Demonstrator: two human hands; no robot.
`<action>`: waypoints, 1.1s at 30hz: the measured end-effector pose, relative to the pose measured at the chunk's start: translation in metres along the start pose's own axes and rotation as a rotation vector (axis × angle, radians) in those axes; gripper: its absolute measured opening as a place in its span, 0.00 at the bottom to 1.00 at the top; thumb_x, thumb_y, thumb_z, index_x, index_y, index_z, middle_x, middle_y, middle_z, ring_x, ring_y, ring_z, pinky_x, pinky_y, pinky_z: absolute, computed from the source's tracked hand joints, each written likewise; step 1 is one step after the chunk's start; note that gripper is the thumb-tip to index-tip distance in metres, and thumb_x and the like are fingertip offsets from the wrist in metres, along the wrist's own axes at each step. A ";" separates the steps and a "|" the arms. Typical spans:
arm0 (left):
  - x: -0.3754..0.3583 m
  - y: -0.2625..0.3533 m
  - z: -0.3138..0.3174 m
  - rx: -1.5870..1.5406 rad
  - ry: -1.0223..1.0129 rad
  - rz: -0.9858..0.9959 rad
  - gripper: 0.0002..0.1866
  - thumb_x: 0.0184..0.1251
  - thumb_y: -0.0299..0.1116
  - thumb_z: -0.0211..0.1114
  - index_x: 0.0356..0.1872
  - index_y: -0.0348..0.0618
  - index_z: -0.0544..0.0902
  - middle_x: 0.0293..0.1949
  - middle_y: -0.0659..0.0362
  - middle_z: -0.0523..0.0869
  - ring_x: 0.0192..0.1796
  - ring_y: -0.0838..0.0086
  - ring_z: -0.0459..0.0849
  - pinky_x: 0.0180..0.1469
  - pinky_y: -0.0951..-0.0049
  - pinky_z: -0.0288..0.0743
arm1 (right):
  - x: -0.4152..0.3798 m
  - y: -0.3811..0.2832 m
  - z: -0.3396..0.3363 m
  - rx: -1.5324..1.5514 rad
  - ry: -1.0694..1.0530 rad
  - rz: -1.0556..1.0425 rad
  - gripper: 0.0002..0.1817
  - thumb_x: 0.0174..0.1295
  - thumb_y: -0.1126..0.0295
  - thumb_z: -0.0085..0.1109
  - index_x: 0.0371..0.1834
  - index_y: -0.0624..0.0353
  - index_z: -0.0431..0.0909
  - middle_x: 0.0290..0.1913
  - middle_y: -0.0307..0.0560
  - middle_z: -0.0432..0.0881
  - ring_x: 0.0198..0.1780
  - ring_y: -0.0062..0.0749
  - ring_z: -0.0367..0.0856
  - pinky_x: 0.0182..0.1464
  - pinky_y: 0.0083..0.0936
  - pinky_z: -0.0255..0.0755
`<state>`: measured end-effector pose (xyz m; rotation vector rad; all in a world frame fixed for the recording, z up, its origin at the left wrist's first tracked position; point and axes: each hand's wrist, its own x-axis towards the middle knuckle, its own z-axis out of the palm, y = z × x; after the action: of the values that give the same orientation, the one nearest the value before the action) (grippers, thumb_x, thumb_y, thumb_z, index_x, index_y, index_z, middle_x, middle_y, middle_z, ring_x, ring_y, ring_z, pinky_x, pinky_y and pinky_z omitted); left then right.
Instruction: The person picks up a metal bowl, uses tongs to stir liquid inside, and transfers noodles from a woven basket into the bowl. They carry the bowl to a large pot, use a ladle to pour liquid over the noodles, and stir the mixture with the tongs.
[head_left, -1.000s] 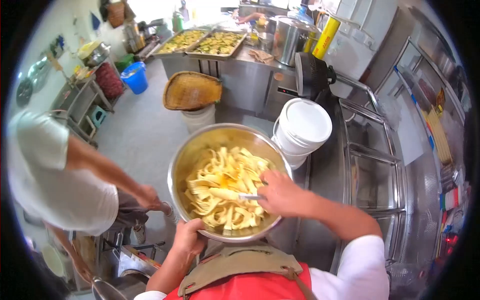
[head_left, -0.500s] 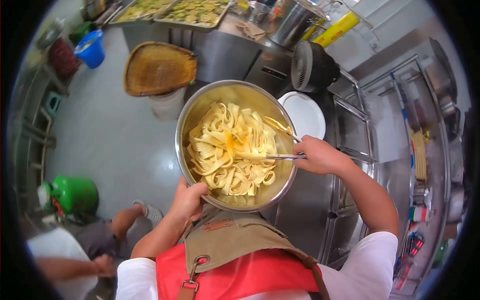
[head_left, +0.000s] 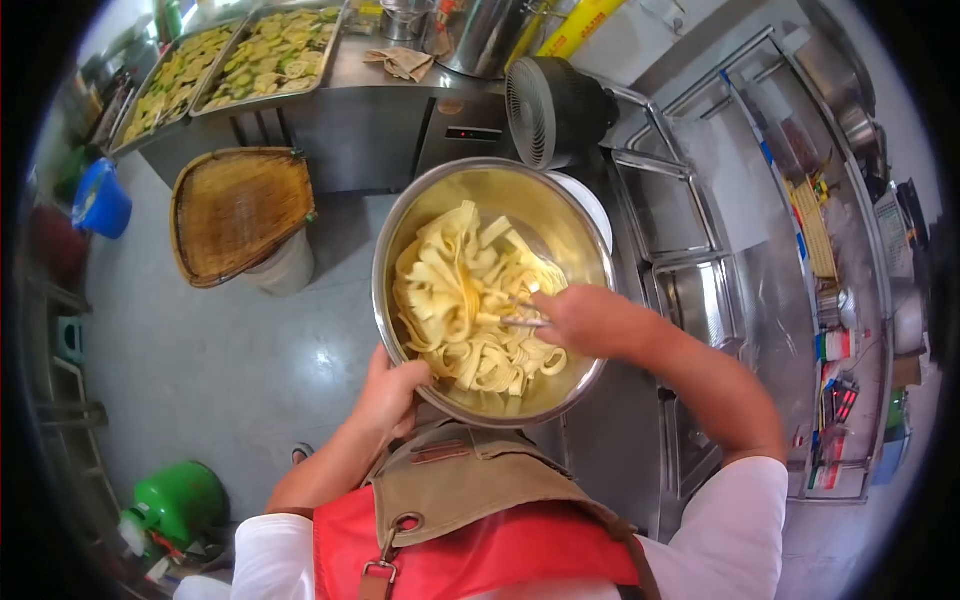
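A large steel mixing bowl (head_left: 585,250) is in front of my apron, filled with wide, pale-yellow noodle-like strips (head_left: 490,365). My left hand (head_left: 392,392) grips its lower-left rim, thumb over the edge and fingers underneath. Inside the right half of the bowl, my right hand (head_left: 585,320) is closed around metal tongs (head_left: 525,322). The tongs' ends are buried among the strips and hidden. A clump of strips stands raised on the left side of the bowl.
Trays of sliced vegetables (head_left: 275,55) sit on the far counter beside a crumpled cloth (head_left: 400,63). A black fan (head_left: 550,112) stands behind the bowl, near a partly hidden white plate (head_left: 585,200). A woven basket (head_left: 240,215) tops a white bucket; a green gas cylinder (head_left: 180,500) is lower left.
My right hand has moved left and deeper into the bowl with the tongs. Strips are now bunched up on the left. The view has turned, and the person at lower left is mostly out of sight.
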<state>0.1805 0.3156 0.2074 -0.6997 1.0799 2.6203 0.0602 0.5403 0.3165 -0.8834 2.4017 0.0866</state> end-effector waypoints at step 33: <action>0.270 0.036 0.071 0.244 -0.292 -0.426 0.34 0.48 0.14 0.53 0.63 0.36 0.64 0.54 0.49 0.77 0.54 0.58 0.79 0.53 0.56 0.77 | 0.001 0.209 -0.024 0.456 -0.038 0.653 0.23 0.58 0.55 0.61 0.44 0.68 0.80 0.39 0.65 0.82 0.39 0.52 0.82 0.43 0.39 0.74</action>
<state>-0.0904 0.3470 0.1358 -0.4199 1.0082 2.1057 -0.0803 0.6973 0.3087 0.1184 2.4293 -0.1883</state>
